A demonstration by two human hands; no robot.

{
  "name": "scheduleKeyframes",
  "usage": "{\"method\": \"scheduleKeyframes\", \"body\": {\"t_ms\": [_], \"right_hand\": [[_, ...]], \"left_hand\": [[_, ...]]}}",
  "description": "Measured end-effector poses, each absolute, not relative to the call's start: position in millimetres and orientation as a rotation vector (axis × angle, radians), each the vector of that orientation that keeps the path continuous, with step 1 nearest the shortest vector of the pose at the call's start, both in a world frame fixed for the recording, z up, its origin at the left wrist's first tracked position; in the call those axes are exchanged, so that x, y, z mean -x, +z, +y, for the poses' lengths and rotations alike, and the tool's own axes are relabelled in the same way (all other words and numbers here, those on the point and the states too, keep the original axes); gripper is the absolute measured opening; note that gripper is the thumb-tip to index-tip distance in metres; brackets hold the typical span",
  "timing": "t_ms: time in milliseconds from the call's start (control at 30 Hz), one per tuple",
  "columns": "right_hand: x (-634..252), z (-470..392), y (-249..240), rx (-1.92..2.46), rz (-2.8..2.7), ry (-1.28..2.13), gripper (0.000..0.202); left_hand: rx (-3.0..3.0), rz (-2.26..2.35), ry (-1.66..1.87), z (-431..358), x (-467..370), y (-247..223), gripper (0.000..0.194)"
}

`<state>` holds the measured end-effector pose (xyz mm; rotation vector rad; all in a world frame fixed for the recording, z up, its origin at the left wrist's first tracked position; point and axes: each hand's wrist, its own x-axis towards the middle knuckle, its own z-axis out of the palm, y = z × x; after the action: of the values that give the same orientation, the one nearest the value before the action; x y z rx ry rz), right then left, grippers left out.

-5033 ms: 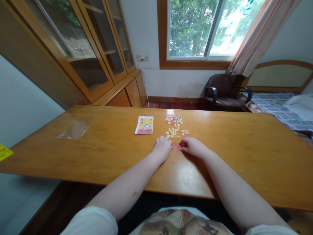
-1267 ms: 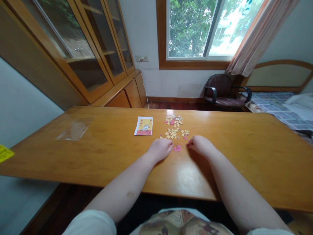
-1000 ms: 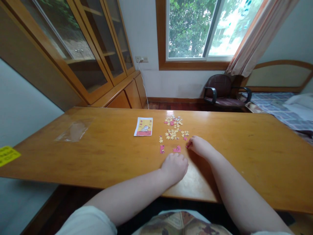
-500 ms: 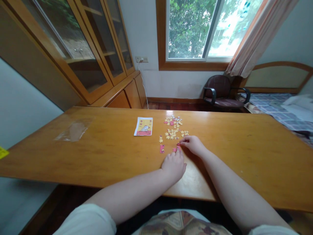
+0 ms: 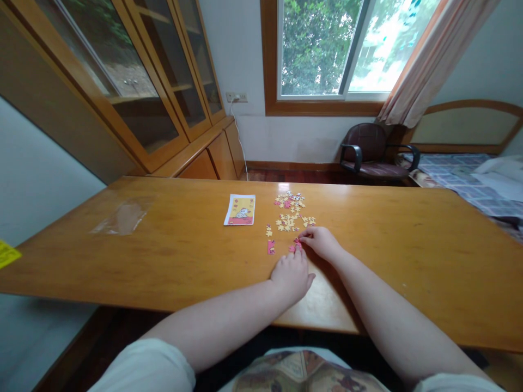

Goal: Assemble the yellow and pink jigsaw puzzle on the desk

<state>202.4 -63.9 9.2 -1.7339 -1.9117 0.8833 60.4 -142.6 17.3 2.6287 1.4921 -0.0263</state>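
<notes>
My left hand (image 5: 291, 276) rests on the table with its fingers stretched forward and thumb out to the side. Its fingertips press on a pink puzzle piece (image 5: 291, 249). Just beyond them, my right hand (image 5: 321, 241) pinches another pink puzzle piece (image 5: 296, 240), partly hidden by the fingers, against the ones under my left fingertips. A small joined pink section (image 5: 271, 247) lies to the left, with a few yellow puzzle pieces (image 5: 268, 231) above it. Farther back are a group of yellow pieces (image 5: 287, 222) and a mixed pile of yellow, pink and whitish pieces (image 5: 289, 201).
A picture card (image 5: 240, 210) with a white animal on yellow and pink lies left of the pieces. A clear plastic bag (image 5: 123, 216) is at the table's left. Beyond the wooden table (image 5: 196, 256) stand a glass-door cabinet (image 5: 171, 71) and an armchair (image 5: 370, 152).
My right fingers have shifted slightly left with the pink piece, toward the piece under my left fingertips. My left thumb has spread a little outward. The other pieces lie as before.
</notes>
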Motion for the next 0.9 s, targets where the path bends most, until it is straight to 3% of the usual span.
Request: {"method": "scheduleKeyframes", "body": {"t_ms": [900], "right_hand": [[-193.3, -65.2, 9.7, 1.809, -2.062, 0.646, 0.015]], "left_hand": [[-2.632, 1.502, -0.049, -143.2, -61.8, 17.7, 0.068]]}}
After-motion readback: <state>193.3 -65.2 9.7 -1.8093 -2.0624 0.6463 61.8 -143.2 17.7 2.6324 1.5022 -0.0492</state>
